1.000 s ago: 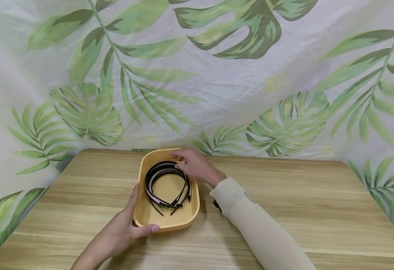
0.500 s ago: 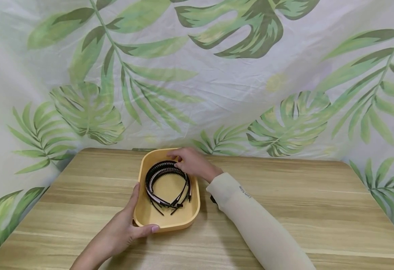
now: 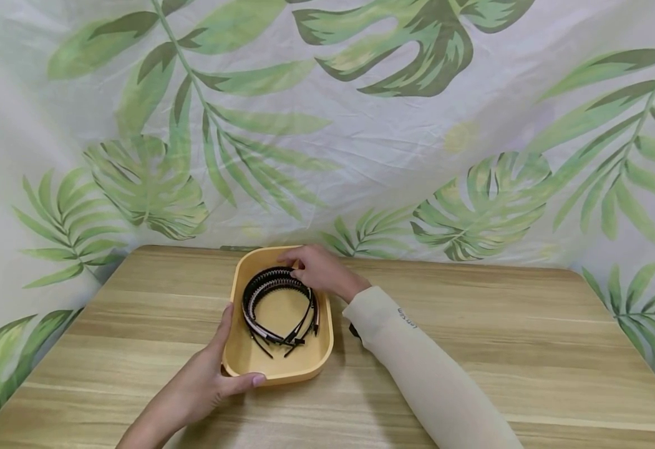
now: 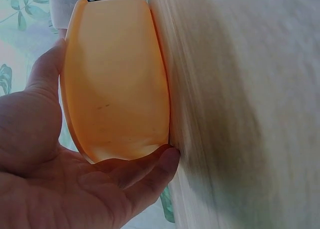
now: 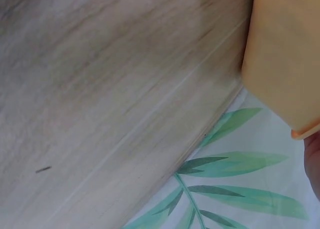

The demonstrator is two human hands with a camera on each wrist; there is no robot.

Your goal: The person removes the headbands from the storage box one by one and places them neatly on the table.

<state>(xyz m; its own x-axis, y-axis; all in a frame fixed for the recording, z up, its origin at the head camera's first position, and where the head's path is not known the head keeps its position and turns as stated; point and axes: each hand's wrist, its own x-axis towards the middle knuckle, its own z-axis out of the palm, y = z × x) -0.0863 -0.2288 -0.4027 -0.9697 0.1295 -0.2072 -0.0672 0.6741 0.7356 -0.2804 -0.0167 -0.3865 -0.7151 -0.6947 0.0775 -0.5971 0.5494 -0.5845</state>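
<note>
A yellow rounded bin point(image 3: 282, 376) stands on the wooden table in the head view. Several hair headbands point(image 3: 251, 293), mostly black and some with zigzag teeth, lie nested inside it. My left hand point(image 3: 204, 374) grips the bin's near left corner, thumb along the near rim and fingers at the left wall. In the left wrist view that hand point(image 4: 75, 184) holds the bin's outside point(image 4: 117, 79). My right hand point(image 3: 324, 271) reaches over the far right rim, its fingers loosely bent and the thumb at the headbands' upper edge. Some of its fingers are hidden.
The wooden table point(image 3: 473, 349) extends to both sides of the bin. Behind its far edge hangs a leaf-patterned cloth point(image 3: 372, 156), close to the bin's far end. A small dark mark point(image 5: 43, 169) shows on the tabletop in the right wrist view.
My right hand and sleeve have shifted very slightly to the left since the first frame. The left hand, the bin and the headbands stay in place.
</note>
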